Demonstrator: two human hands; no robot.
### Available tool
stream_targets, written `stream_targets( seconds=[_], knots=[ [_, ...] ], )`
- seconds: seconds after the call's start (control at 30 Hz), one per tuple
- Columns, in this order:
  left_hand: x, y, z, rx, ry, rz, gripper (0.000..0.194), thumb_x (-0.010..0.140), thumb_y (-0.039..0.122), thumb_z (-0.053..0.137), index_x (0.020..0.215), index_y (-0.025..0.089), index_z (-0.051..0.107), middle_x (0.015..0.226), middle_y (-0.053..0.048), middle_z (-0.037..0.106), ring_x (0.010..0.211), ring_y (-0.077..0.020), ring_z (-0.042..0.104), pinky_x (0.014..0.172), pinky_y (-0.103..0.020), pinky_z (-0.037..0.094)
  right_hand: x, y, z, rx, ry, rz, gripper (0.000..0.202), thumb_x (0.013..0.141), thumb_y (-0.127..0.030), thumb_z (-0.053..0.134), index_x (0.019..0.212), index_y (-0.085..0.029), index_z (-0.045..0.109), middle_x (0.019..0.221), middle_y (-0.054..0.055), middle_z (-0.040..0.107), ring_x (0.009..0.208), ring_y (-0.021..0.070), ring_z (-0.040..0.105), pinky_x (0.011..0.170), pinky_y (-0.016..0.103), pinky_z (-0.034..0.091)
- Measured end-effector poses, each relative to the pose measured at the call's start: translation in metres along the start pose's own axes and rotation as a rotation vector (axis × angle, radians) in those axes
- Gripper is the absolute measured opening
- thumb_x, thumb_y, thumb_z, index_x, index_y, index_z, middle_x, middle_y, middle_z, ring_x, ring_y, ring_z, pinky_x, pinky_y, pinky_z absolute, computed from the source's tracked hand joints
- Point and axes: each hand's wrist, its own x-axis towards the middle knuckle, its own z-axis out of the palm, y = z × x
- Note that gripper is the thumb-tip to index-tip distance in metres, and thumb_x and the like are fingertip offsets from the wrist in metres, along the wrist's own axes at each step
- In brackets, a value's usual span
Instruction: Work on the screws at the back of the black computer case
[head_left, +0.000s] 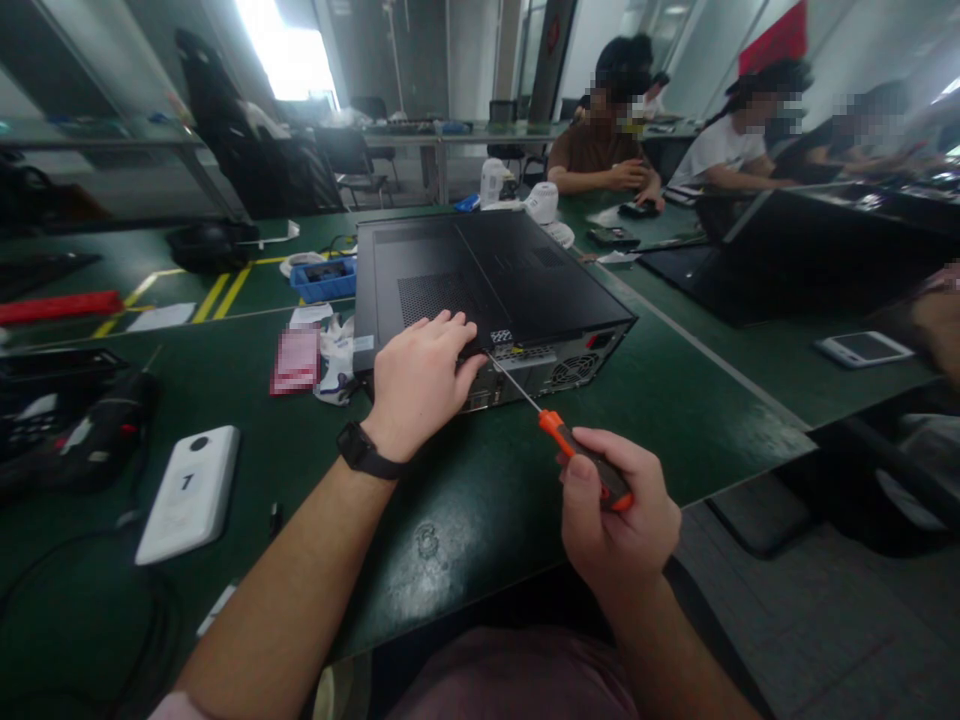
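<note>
Now an orange-and-grey-handled metal screwdriver [553, 424] is clasped in the right hand [630, 525], tip at the boxy black metal computer case [525, 270]; its edge is covered by the left hand [421, 375], thumb spread.

Worn on the left wrist: one watch [364, 452], black, with a squarish case, rounded corners and a dark face. Its strap [387, 466] is also black, smooth and fairly broad, and runs around the wrist just behind the left hand [424, 370]. Upper garment: a shirt [510, 680] in dull, dusky pink, soft in the folds. A paler pink sleeve edge [176, 708] shows at the left arm. The right hand [619, 500] and forearm are bare.
</note>
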Motion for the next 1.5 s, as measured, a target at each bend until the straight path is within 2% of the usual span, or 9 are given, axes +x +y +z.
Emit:
stream_targets(
  seconds=[0.1,0.23,0.37,0.57,0.77,1.0,1.23,1.5],
  knots=[
    [-0.0005,-0.0001,0.0004,-0.002,0.001,0.0,0.03,0.1,0.032,0.063,0.126,0.021,0.072,0.142,-0.009,0.071,0.138,-0.0268,0.063,0.12,-0.045,0.048,0.0003,0.0013,-0.0002,0.028,-0.008,0.022,0.018,0.099,-0.029,0.064,0.115,-0.022,0.067,0.085,0.001,0.076,0.065,0.0166,0.075,0.063,0.029,0.063],
    [-0.0004,-0.0008,0.0009,0.004,-0.003,0.001,0.031,0.1,0.032,0.063,0.126,0.02,0.072,0.143,-0.01,0.071,0.138,-0.0269,0.063,0.119,-0.044,0.048,0.002,-0.0004,-0.0015,0.083,-0.039,-0.023,0.024,0.095,-0.026,0.062,0.119,-0.021,0.064,0.093,0.004,0.075,0.073,0.018,0.076,0.065,0.031,0.063],
    [0.0002,-0.0011,0.0007,0.005,-0.012,0.004,0.032,0.1,0.033,0.063,0.127,0.02,0.072,0.144,-0.01,0.07,0.138,-0.0269,0.063,0.12,-0.046,0.048,0.0007,-0.0003,-0.0008,0.021,0.012,-0.026,0.024,0.093,-0.024,0.064,0.118,-0.021,0.064,0.098,0.005,0.076,0.075,0.0184,0.077,0.065,0.031,0.063],
    [0.0002,-0.0018,0.0016,0.006,-0.003,0.001,0.031,0.1,0.032,0.063,0.127,0.021,0.072,0.144,-0.009,0.07,0.138,-0.0265,0.063,0.12,-0.046,0.048,-0.0023,0.0033,-0.0002,0.0,-0.001,0.066,0.018,0.1,-0.031,0.062,0.115,-0.022,0.067,0.085,0.001,0.076,0.063,0.0165,0.075,0.057,0.028,0.061],
    [0.0001,-0.001,0.0008,0.01,0.0,0.012,0.031,0.099,0.032,0.064,0.126,0.018,0.072,0.142,-0.01,0.071,0.137,-0.0273,0.064,0.119,-0.045,0.048,-0.0023,0.0017,-0.0024,0.053,-0.011,0.02,0.028,0.094,-0.027,0.063,0.122,-0.02,0.064,0.103,0.008,0.077,0.075,0.0194,0.077,0.065,0.032,0.064],
    [0.0003,-0.0004,0.001,0.006,-0.005,-0.001,0.03,0.099,0.032,0.064,0.126,0.021,0.072,0.143,-0.009,0.07,0.138,-0.0265,0.063,0.12,-0.044,0.047,-0.0009,0.002,-0.0009,0.0,-0.007,0.062,0.018,0.1,-0.028,0.06,0.115,-0.022,0.067,0.084,0.001,0.076,0.064,0.0168,0.074,0.061,0.029,0.062],
    [0.0011,-0.0002,0.0001,-0.002,-0.015,0.0,0.031,0.1,0.032,0.063,0.126,0.02,0.072,0.143,-0.01,0.07,0.138,-0.0277,0.063,0.12,-0.046,0.047,0.0065,-0.0021,-0.0022,0.038,-0.017,-0.044,0.022,0.092,-0.021,0.062,0.114,-0.021,0.064,0.094,0.004,0.075,0.077,0.0173,0.075,0.069,0.029,0.063],
    [0.0004,-0.0012,0.0012,0.003,0.008,0.013,0.029,0.099,0.032,0.065,0.124,0.02,0.073,0.142,-0.01,0.071,0.137,-0.0275,0.064,0.119,-0.045,0.049,0.0033,-0.0018,-0.0007,0.01,0.009,0.028,0.017,0.096,-0.025,0.064,0.112,-0.021,0.067,0.089,0.002,0.076,0.07,0.0167,0.075,0.065,0.029,0.062]
  ],
)
